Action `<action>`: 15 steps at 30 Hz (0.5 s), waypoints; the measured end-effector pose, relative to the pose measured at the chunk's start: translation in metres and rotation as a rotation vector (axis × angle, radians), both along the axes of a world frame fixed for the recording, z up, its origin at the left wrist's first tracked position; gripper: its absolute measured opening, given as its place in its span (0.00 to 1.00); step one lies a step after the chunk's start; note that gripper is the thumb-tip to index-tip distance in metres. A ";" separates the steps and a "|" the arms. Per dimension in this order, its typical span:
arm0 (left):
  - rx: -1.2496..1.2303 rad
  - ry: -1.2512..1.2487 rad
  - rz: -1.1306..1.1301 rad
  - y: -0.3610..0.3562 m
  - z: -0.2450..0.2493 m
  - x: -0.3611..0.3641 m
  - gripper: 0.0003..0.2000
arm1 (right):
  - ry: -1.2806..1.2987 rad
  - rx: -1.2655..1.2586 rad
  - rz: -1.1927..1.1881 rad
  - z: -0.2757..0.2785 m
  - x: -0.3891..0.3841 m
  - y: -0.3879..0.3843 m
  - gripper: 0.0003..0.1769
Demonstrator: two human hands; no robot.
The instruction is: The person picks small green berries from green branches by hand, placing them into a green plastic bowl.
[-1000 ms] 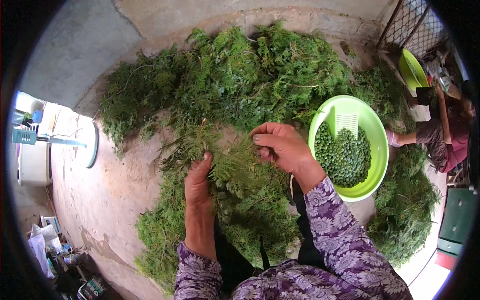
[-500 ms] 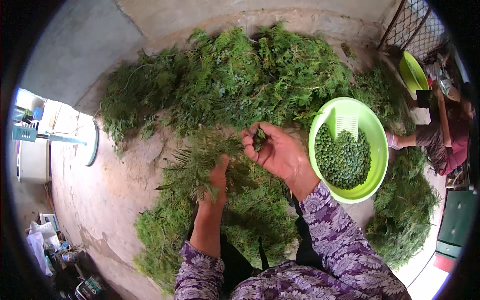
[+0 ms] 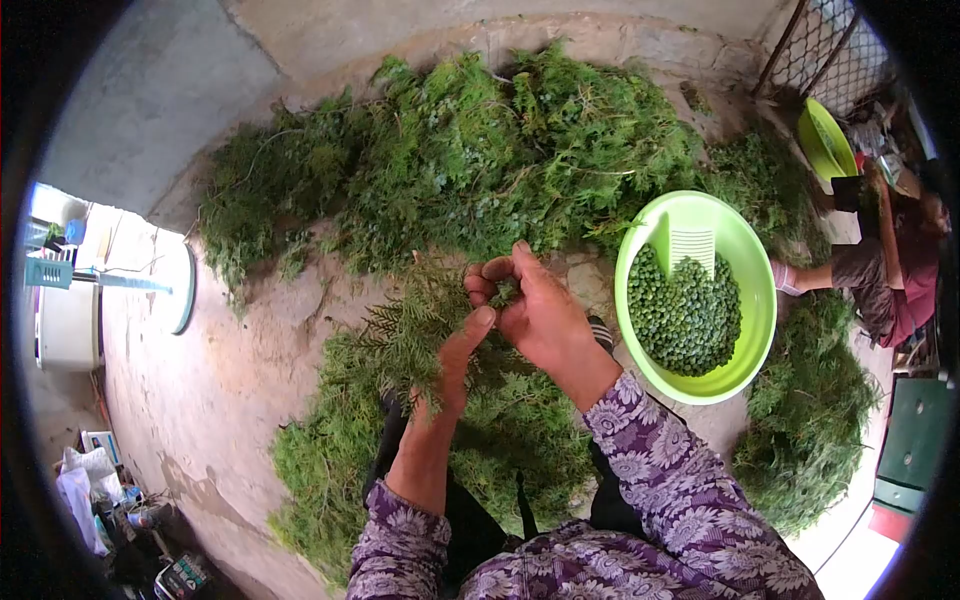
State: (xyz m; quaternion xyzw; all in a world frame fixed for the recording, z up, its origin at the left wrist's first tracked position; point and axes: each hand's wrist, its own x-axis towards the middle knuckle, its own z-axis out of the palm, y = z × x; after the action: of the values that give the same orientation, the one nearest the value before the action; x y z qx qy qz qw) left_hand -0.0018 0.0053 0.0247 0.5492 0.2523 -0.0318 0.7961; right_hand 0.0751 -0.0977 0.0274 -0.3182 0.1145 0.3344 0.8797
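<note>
My left hand (image 3: 448, 375) grips a leafy conifer sprig (image 3: 392, 335), its flat green fronds spreading out to the left. Close against it, my right hand (image 3: 548, 325) has its fingers curled around small green cones (image 3: 505, 293), partly hidden by the fingers. To the right stands a lime-green basin (image 3: 762, 350) with a ridged washboard panel. Many round green cones (image 3: 690, 325) fill its lower part. A pile of cut branches (image 3: 525, 425) lies below my hands, between my legs.
A long heap of conifer branches (image 3: 450, 160) runs along the wall. More branches (image 3: 805, 420) lie right of the basin. A seated person (image 3: 885, 270) is at the far right, near another green basin (image 3: 825, 140). A pedestal fan (image 3: 180, 290) stands left, with clutter (image 3: 110, 490) below.
My right hand has moved slightly left and down, closer to the left hand and sprig. Its palm has turned away, showing the back of the hand. The basin stays put.
</note>
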 end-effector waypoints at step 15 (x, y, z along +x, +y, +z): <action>0.081 0.013 -0.020 -0.012 0.013 0.001 0.18 | 0.042 -0.104 0.062 0.014 -0.010 0.002 0.26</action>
State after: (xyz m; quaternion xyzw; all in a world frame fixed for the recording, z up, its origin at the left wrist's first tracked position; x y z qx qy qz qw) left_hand -0.0009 -0.0067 0.0380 0.5832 0.2531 -0.0331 0.7712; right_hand 0.0649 -0.0958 0.0412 -0.3597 0.1400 0.3616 0.8487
